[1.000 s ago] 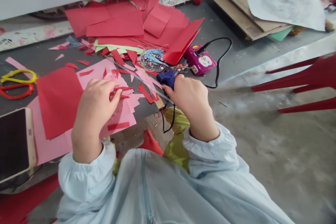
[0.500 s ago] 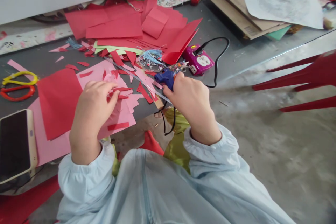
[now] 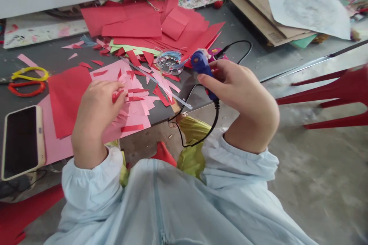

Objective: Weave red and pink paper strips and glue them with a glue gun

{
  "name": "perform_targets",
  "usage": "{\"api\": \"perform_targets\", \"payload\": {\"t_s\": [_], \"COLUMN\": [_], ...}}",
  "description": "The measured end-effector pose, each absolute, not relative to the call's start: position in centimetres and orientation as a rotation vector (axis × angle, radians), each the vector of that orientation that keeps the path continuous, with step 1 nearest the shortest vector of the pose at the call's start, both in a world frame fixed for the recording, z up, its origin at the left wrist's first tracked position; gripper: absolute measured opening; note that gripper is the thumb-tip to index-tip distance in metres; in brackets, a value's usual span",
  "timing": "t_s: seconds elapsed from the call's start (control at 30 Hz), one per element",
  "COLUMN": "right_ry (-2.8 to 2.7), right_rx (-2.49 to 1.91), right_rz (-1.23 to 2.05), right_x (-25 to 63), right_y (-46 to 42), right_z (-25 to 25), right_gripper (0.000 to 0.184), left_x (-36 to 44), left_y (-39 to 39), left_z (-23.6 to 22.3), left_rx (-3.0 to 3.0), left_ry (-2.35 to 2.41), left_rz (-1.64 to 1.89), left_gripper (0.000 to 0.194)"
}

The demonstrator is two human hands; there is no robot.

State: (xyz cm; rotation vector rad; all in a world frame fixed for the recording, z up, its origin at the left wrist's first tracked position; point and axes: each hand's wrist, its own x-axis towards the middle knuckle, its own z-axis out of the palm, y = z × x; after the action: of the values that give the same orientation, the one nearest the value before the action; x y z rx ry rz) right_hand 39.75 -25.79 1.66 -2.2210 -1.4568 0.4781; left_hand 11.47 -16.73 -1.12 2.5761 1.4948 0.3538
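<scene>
- At far left, a phone (image 3: 21,141) with dark screen is near the edge of the grey surface (image 3: 276,59).
- Above it lie scissors (image 3: 28,80), with one yellow and one red handle.
- Next, a red sheet (image 3: 69,101) lies on pink paper (image 3: 57,149).
- The left hand (image 3: 99,101) is over the pink paper; its thumb and fingers pinch a small red piece (image 3: 115,95).
- Behind, there is a pile of red paper (image 3: 132,26).
- To the right of this hand are red and pink scraps and a clear stick (image 3: 172,93), lying slantwise.
- Near them are small beads (image 3: 169,63) with blue thread.
- The right hand (image 3: 241,84), well apart from the left, is closed around a blue tool (image 3: 200,63), held raised; a black cable (image 3: 216,120) hangs from its lower end.
- Behind the tool, a magenta box (image 3: 214,52) is partly hidden.
- Farther right is cardboard (image 3: 247,15).
</scene>
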Motion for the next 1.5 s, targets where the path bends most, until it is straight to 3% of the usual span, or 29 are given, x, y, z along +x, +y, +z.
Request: {"api": "perform_targets", "payload": {"t_s": [0.23, 0.5, 0.8, 1.0, 1.27, 1.5], "right_ry": [-1.287, -1.137, -0.948, -0.982, -0.912, -0.944], "right_rx": [-1.821, -1.694, -1.693, -1.624, -1.458, -1.356], "right_rz": [0.821, 0.757, 0.765, 0.785, 0.906, 1.051], "right_x": [39.8, 41.1, 40.0, 40.5, 39.8, 39.0], "right_y": [-27.1, -28.5, -27.6, -27.4, -27.1, -26.7], "right_z": [2.1, 0.4, 1.0, 0.5, 0.4, 0.4], "right_gripper": [0.002, 0.024, 0.026, 0.013, 0.035, 0.034], "left_x": [9.7, 7.7, 6.7, 7.0, 7.0, 7.2], "left_y": [-17.3, -17.5, -17.9, -17.8, -17.7, -17.8], "left_z": [-0.5, -0.8, -0.5, -0.5, -0.7, -1.0], "left_rx": [2.542, 2.536, 2.497, 2.514, 2.507, 2.499], "left_ry": [1.602, 1.663, 1.689, 1.66, 1.63, 1.638], "left_rz": [0.378, 0.358, 0.333, 0.289, 0.301, 0.392], "left_gripper": [0.025, 0.027, 0.029, 0.033, 0.033, 0.025]}}
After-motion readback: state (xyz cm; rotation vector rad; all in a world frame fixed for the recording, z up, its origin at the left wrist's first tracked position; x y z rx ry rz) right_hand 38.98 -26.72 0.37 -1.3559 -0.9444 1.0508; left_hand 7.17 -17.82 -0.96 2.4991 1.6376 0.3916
